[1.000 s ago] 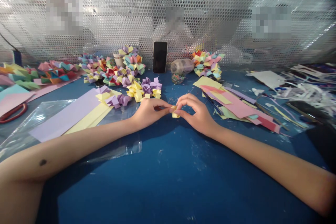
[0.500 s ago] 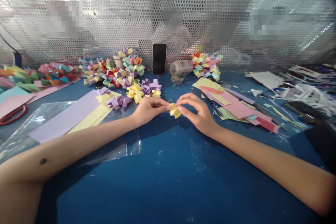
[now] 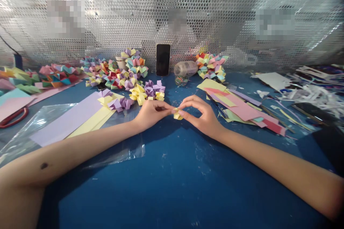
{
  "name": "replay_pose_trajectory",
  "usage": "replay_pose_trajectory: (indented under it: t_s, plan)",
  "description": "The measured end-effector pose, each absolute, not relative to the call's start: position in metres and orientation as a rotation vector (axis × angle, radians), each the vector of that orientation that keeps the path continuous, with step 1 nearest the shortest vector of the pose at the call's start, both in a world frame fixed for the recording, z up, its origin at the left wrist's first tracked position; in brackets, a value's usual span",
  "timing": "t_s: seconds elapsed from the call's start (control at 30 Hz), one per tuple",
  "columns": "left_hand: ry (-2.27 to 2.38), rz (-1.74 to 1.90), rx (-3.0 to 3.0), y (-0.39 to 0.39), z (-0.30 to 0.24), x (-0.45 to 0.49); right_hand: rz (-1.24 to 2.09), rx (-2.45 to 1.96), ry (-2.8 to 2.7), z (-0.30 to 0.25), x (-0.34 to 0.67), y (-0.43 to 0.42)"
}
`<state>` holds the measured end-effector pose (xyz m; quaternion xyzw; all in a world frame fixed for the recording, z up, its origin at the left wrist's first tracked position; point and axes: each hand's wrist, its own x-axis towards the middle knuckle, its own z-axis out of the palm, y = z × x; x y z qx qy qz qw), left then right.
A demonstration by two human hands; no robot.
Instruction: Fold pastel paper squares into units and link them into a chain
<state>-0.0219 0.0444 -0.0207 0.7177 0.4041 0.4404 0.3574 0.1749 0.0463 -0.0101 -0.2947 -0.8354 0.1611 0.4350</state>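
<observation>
Between my fingertips, above the blue table (image 3: 166, 186), is a small folded yellow paper piece (image 3: 177, 115). My left hand (image 3: 150, 114) pinches its left side with thumb and fingers. From the right, my right hand (image 3: 200, 114) grips it, thumb in front and fingers curled over the top, so part of the paper is hidden. Just beyond my left hand lie yellow folded pieces (image 3: 138, 95) and purple folded pieces (image 3: 154, 89). More purple folded pieces (image 3: 122, 104) rest near my left wrist.
Lilac paper (image 3: 70, 116) lies on a clear plastic sheet (image 3: 118, 154) at left, near red-handled scissors (image 3: 16, 118). A phone (image 3: 163, 59) stands upright at the back beside a plastic bottle (image 3: 186, 68). Pink paper strips (image 3: 242, 109) and white paper scraps (image 3: 309, 96) spread out at right.
The yellow paper piece has turned slightly and shows less of itself between my fingers. My right fingertips have shifted a little left, closer to my left fingertips.
</observation>
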Motion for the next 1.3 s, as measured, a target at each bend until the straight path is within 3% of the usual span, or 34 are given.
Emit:
replay_pose_trajectory:
  t_s: [0.33, 0.63, 1.03, 1.3]
  plan:
    - [1.093, 1.150, 2.032, 0.037, -0.019, -0.019, 0.428, -0.730, -2.086, -0.011, 0.175, 0.048]
    - [0.806, 1.138, 1.561, 0.052, -0.020, -0.019, 0.464, -0.689, -2.049, -0.010, 0.177, 0.048]
    - [0.920, 1.086, 1.630, 0.052, -0.020, -0.021, 0.357, -0.740, -2.027, -0.014, 0.175, 0.050]
    - [0.909, 1.099, 1.574, 0.051, -0.019, -0.020, 0.487, -0.801, -1.986, -0.015, 0.174, 0.048]
